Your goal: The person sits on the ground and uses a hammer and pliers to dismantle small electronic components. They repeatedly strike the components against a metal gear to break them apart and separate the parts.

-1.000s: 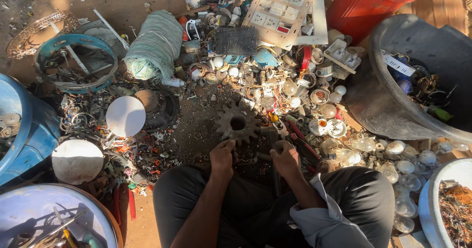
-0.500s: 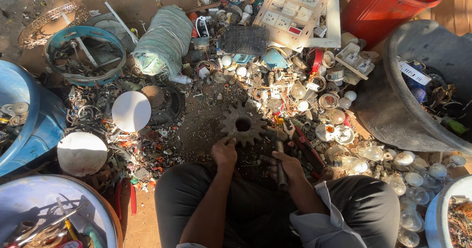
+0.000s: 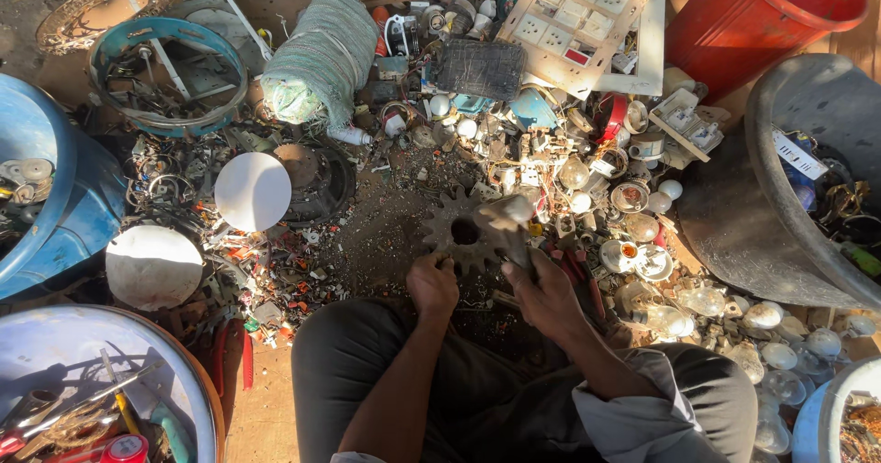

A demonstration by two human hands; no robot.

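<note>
A rusty toothed gear [image 3: 456,234] lies flat on the dirt in front of my knees. My left hand [image 3: 431,284] rests at its near rim with the fingers curled onto it; anything under the fingers is hidden. My right hand [image 3: 543,296] grips the handle of a hammer [image 3: 505,215]. The hammer's blurred metal head sits over the gear's right edge. Both forearms reach out over my dark trousers.
Scrap surrounds me: light bulbs [image 3: 766,316] and sockets at the right, a grey tub [image 3: 725,215], a red bucket [image 3: 762,13], a switch panel [image 3: 578,18], a wrapped sack bundle [image 3: 321,55], two white discs [image 3: 252,190], blue tubs [image 3: 55,215] and a basin of tools [image 3: 174,380].
The hammer head has come up over the gear's right edge. My left hand stays at the gear's near rim. The view has shifted slightly.
</note>
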